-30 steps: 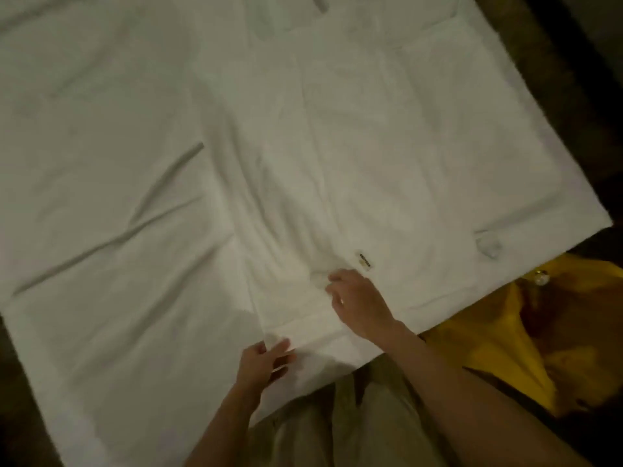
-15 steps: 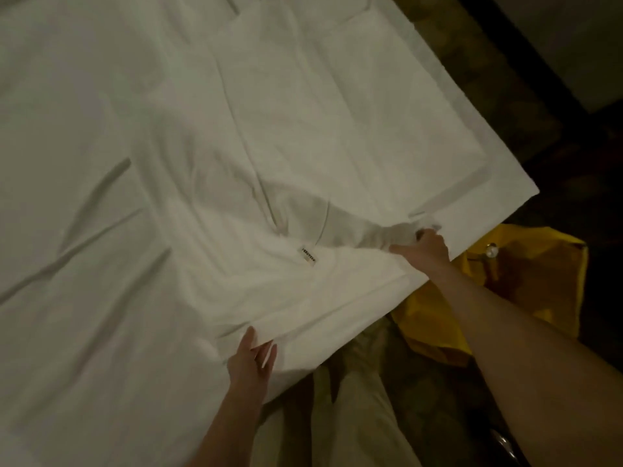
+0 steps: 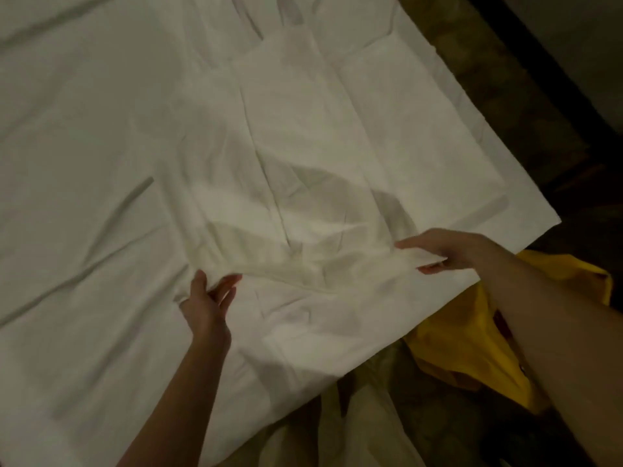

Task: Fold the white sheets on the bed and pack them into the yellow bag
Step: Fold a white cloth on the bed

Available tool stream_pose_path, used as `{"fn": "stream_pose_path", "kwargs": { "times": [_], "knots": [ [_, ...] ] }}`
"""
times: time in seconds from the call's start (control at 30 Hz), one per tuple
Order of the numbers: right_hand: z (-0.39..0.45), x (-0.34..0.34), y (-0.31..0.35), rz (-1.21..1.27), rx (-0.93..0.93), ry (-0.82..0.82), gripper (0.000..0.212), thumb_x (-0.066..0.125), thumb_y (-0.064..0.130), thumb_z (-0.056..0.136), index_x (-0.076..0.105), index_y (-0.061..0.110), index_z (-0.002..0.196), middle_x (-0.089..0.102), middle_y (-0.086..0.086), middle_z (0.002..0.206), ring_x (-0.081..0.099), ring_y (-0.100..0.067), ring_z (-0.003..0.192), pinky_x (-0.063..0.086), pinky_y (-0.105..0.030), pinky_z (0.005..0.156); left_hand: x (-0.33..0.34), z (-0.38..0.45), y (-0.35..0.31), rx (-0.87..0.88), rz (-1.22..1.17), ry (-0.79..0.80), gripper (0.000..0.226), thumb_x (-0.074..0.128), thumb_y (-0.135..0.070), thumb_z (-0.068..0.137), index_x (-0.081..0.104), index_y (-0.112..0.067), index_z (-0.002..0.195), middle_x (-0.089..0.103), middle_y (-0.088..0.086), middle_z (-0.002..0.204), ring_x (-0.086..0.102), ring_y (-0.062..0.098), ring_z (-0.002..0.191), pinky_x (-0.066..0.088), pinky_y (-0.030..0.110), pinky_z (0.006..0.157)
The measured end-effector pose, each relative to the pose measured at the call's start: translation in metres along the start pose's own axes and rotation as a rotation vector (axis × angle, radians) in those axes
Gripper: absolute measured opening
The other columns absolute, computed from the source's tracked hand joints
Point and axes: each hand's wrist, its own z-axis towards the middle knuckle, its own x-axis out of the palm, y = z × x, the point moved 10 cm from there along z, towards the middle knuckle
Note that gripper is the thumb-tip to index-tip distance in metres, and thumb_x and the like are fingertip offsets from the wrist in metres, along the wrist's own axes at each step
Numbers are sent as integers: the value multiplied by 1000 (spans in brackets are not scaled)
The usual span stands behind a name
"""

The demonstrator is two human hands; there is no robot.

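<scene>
Dim light fills my head view, and most of it is taken up by the bed (image 3: 84, 163), covered in pale, creased linen. On top lies the white sheet (image 3: 337, 146), spread across the near right corner of the bed with several fold lines running through it. My left hand (image 3: 207, 299) sits at the sheet's near left part, thumb up and fingers extended against a raised ridge of cloth; I think it pinches the fabric between thumb and fingers, though the blur makes that hard to confirm. My right hand (image 3: 438, 249) is further right, its fingers and thumb closed on a bunched bit of the sheet's edge, lifting it slightly off the bed. Between both hands the cloth is pulled into a taut ridge. Down on the dark floor (image 3: 505, 79), just beside the bed's corner and below my right forearm, sits the yellow bag (image 3: 455, 348), crumpled and partly hidden by the arm.
</scene>
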Motion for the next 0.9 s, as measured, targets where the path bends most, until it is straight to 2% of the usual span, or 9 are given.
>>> {"fn": "stream_pose_path", "kwargs": {
  "times": [0.1,0.2,0.3,0.47,0.6,0.7,0.77,0.83,0.9],
  "knots": [
    [-7,-2,63,272,-156,15,21,63,24,90,56,4,88,48,-4,59,44,-9,41,40,-17,38,28,20,-35,24,-28,77,18,36,-23,101,50,-12,103,74,2,71,72,12,68,52,24,72],
    [-8,-7,128,466,-326,-90,15,64,22,90,62,7,91,61,-8,79,62,-13,57,53,-19,47,48,49,-63,21,-80,83,29,37,-24,99,51,-7,120,75,1,78,73,13,74,53,23,68],
    [-4,-2,191,559,-458,-161,13,64,21,91,62,9,96,70,-5,72,67,-12,53,55,-22,54,69,73,-91,46,-90,59,11,40,-21,99,50,-16,97,74,-3,73,72,12,70,54,24,70],
    [12,7,280,587,-587,-286,15,59,18,94,50,12,83,67,0,52,65,-10,46,51,-22,49,107,126,-141,100,-12,71,10,42,-21,99,48,-18,92,73,-9,69,70,7,65,52,20,60],
    [23,-4,345,530,-682,-502,26,61,16,91,50,11,68,64,-3,58,65,-14,45,49,-25,43,137,170,-187,142,50,68,9,44,-22,98,49,-20,90,71,-13,65,69,6,62,50,19,61],
    [31,-11,387,445,-726,-663,39,59,15,90,42,12,56,58,-4,59,68,-22,54,52,-37,50,159,202,-211,135,91,74,9,43,-23,98,50,-21,93,71,-13,65,69,6,62,50,16,55],
    [40,-10,409,367,-735,-717,34,56,21,91,46,12,60,63,-8,67,68,-20,53,52,-37,53,179,219,-216,71,148,150,16,42,-25,98,54,-21,89,70,-11,63,66,7,57,48,16,49],
    [60,-4,420,309,-677,-690,28,53,34,88,61,8,83,71,-10,86,68,-20,59,52,-33,56,199,230,-211,12,209,264,23,42,-24,97,52,-21,77,60,-7,61,54,10,47,40,19,45],
    [79,0,427,202,-637,-684,50,50,50,78,63,10,105,70,-9,103,69,-26,84,55,-40,74,199,240,-205,-1,306,236,15,48,-24,96,55,-21,82,57,-3,78,52,10,58,44,24,55]
  ]
}}
